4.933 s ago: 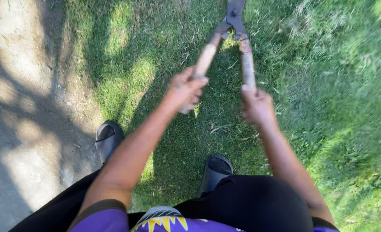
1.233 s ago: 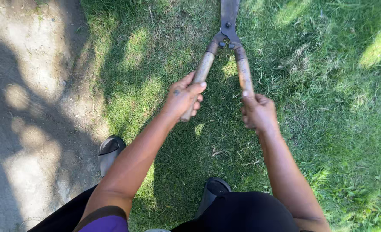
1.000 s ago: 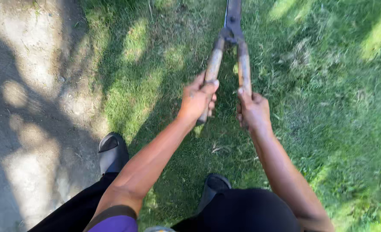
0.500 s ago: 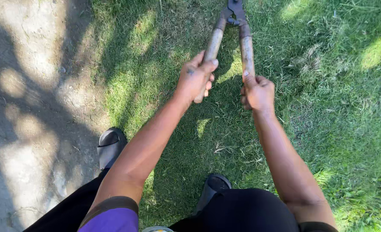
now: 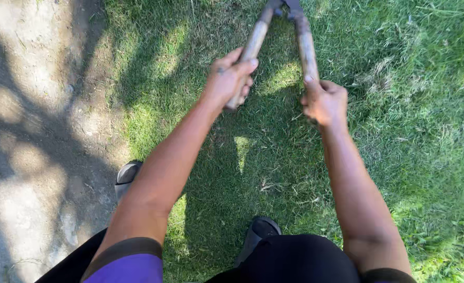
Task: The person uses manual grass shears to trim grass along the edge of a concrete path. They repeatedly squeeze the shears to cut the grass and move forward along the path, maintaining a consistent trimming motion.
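I hold a pair of garden shears over a lawn. My left hand [image 5: 231, 77] grips the left wooden handle [image 5: 254, 39]. My right hand [image 5: 324, 102] grips the right wooden handle [image 5: 307, 48]. The two handles run up and meet at the metal pivot [image 5: 284, 4] at the top edge of the view. The blades are out of view above it. Both arms stretch forward, and the handles stand a hand's width apart at my fists.
Green grass [image 5: 410, 105] covers the middle and right. A bare dirt path [image 5: 28, 115] in dappled shade runs down the left. My two dark shoes [image 5: 127, 175] [image 5: 261, 233] stand at the grass edge below my arms.
The handles closed together about a second ago and have since spread apart again. The shears have shifted up, so the pivot now sits at the top edge.
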